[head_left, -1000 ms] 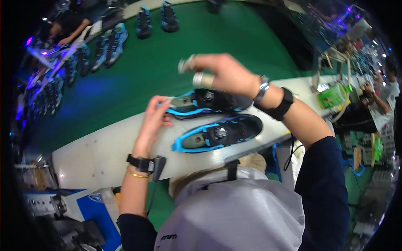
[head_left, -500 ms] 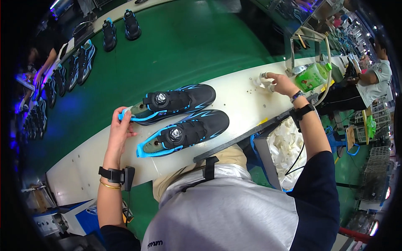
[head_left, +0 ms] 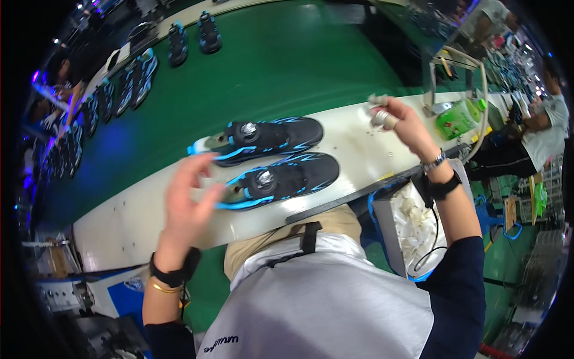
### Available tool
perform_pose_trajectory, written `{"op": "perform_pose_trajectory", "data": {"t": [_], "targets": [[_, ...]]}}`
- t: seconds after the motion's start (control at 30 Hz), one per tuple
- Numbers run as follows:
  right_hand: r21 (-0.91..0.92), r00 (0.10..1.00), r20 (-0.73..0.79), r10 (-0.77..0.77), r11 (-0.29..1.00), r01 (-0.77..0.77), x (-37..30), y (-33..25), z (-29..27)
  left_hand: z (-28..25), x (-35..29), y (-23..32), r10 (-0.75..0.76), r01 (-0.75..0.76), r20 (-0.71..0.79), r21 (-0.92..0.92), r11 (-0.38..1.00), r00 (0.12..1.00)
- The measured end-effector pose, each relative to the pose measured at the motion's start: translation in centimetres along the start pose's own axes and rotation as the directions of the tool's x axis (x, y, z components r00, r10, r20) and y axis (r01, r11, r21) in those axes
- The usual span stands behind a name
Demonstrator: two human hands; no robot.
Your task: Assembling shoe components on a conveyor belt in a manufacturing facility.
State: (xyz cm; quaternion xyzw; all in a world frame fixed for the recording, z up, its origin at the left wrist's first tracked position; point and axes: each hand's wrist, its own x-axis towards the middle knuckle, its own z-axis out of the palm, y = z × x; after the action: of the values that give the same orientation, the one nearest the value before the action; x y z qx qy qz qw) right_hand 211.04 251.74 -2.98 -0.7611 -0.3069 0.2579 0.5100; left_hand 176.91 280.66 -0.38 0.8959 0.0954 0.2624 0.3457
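Head view: shoes (head_left: 305,172) stand on white workshop bench (head_left: 134,227).

Grn bottle (head_left: 457,121) on R, nr metal frame (head_left: 429,87); co-worker (head_left: 545,127) far R.

Left hand (head_left: 188,202) blurred, nearer shoe (head_left: 289,181) partly hidden

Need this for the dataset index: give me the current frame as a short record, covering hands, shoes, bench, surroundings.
left hand: blurred, fingers spread at the heel end of the near shoe; contact unclear; hand at left hand
right hand: right hand raised over the bench, pale finger covers on it; grip unclear
shoes: near shoe and far shoe, black with blue trim, side by side, toes toward picture right
bench: white bench
surroundings: green bottle right of right hand; bin with white scraps
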Motion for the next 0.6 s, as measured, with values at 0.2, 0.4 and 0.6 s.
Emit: {"op": "perform_pose_trajectory", "data": {"t": [0.2,0.4,0.6], "targets": [[0.327,0.601,0.791,0.115,0.751,-0.574,-5.7,-7.8,15.5,3.6,-2.0,4.9,0.261,-0.276,0.346,-0.006,0.961,0.901],[0.279,0.801,0.554,-0.227,0.957,0.079,-6.0,-9.5,18.3,2.2,-6.9,1.9,-0.352,0.571,0.458,-0.549,0.610,0.816],[-0.039,0.688,0.542,-0.483,0.804,0.594,-4.8,-11.8,21.4,0.5,-7.1,-0.3,-0.475,0.706,0.545,-0.648,0.284,0.691]]}}
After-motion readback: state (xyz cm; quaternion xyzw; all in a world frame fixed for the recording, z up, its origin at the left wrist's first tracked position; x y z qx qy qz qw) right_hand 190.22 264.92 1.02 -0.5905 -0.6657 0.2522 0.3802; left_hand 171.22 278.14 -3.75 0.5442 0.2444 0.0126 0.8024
